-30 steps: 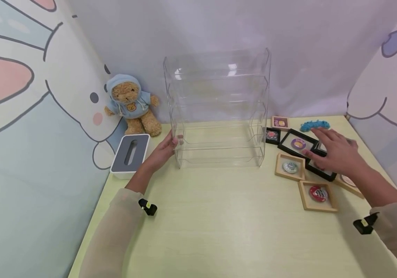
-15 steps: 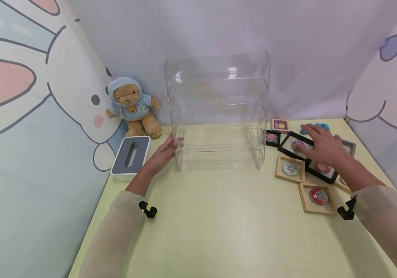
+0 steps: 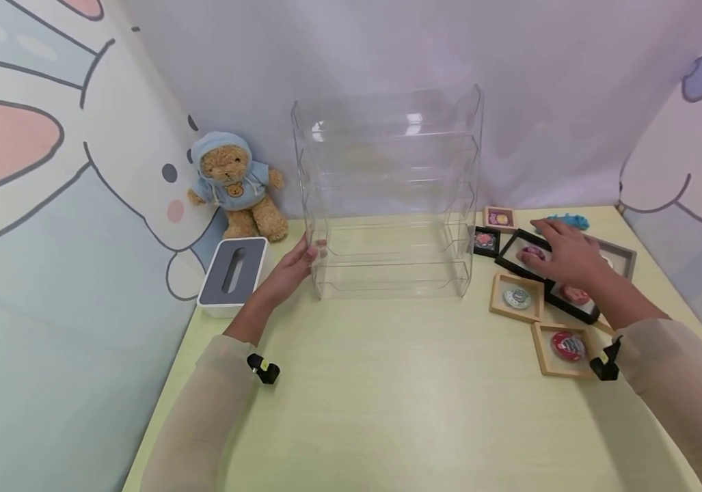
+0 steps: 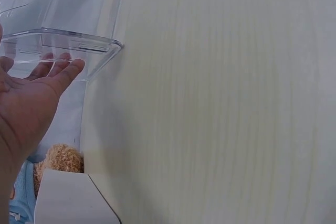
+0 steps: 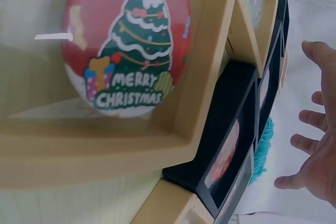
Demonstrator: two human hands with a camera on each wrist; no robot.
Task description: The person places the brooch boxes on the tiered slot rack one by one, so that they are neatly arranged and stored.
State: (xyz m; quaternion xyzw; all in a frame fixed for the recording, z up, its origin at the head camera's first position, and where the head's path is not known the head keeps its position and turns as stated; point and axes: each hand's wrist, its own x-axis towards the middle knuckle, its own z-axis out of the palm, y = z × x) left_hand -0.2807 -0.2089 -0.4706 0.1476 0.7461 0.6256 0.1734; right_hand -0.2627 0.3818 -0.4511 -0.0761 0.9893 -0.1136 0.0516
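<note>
My left hand (image 3: pixel 289 270) rests against the outer left side of a clear acrylic tiered rack (image 3: pixel 394 268). In the left wrist view, its fairly straight fingers (image 4: pixel 65 74) lie along the clear panel (image 4: pixel 63 43). My right hand (image 3: pixel 575 258) hovers over black frames at the right, fingers spread and holding nothing. Nearest to it is a black frame with a purple badge (image 3: pixel 532 253); another black frame with a red badge (image 3: pixel 574 295) lies partly under the hand. Whether any fingertip touches a frame, I cannot tell.
Wooden frames with a green badge (image 3: pixel 517 298) and a red Christmas badge (image 3: pixel 568 346) lie in front. Small frames (image 3: pixel 500 218) and blue cord (image 3: pixel 572 221) sit behind. On the left are a teddy bear (image 3: pixel 236 181) and a tissue box (image 3: pixel 232 275).
My right hand has moved left over the black frames, uncovering the grey frame at the right. The left hand stays at the rack.
</note>
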